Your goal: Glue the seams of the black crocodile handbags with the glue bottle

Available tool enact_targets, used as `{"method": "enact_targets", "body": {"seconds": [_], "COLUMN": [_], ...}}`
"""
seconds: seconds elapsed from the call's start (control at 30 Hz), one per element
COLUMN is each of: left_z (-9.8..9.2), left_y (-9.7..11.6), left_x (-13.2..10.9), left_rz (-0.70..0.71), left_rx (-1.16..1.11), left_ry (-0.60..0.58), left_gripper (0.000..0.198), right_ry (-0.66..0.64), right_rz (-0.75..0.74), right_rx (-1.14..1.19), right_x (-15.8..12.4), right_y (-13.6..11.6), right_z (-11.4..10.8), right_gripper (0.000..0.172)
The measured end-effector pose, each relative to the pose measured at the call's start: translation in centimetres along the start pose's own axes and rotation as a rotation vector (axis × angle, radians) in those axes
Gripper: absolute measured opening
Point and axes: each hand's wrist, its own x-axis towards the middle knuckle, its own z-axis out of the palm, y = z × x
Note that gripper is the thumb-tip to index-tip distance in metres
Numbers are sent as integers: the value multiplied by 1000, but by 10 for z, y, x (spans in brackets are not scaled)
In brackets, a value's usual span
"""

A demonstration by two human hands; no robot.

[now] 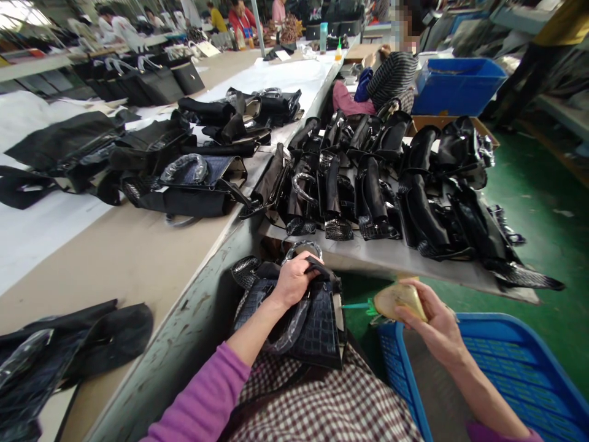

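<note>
A dark handbag (pixel 317 325) with a crocodile pattern rests on my lap, over a checked apron (pixel 322 405). My left hand (pixel 294 280) is closed on the bag's top edge, beside its plastic-wrapped handle. In my right hand (pixel 435 319) is a yellowish glue bottle (pixel 398 302), held sideways with fingers wrapped round it. Its thin green nozzle (pixel 359 306) points left, with the tip at the pale side edge of the bag; whether it touches I cannot tell.
Several black bags (pixel 377 190) stand in rows on a low table ahead. More bags (pixel 193 184) lie on the long table (pixel 184 245) at left. A blue basket (pixel 510 368) sits at my right. Beyond are a blue bin (pixel 460 86) and a seated person (pixel 391 77).
</note>
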Motion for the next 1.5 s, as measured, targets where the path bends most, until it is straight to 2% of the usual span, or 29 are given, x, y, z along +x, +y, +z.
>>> {"method": "enact_targets", "body": {"seconds": [0.2,0.4,0.53,0.67,0.73,0.8,0.9,1.0,1.13,1.23,1.37,1.5], "left_z": [-1,-1,-8,-32,-47,-58,-62,-53,-40,-37,-35,-33], "left_y": [0,3,8,24,39,55,75,85,88,89,93,95], "left_x": [0,-1,1,4,2,-5,-25,-50,-76,-86,-82,-75], "left_rz": [7,16,38,63,148,282,383,330,152,76,46,57], "left_rx": [3,21,59,137,234,345,399,324,138,47,12,6], "left_ry": [-3,16,46,171,261,297,204,105,95,109,132,113], "left_gripper": [19,16,13,15,21,32,52,57,43,33,25,27], "right_ry": [-50,-101,34,214,285,344,406,433,415,361,277,242], "right_rz": [37,213,273,278,253,226,231,256,243,217,131,-3], "right_rx": [6,290,505,626,668,689,715,736,639,449,167,-52], "right_x": [-6,-24,-36,-38,-36,-35,-36,-42,-53,-58,-55,-44], "right_y": [1,-6,-14,-25,-31,-35,-35,-29,-18,-9,0,-3], "right_z": [-11,-3,3,-7,-13,-17,-17,-13,-13,-17,-23,-21], "right_gripper": [51,47,36,31,33,34,34,37,42,52,55,52]}}
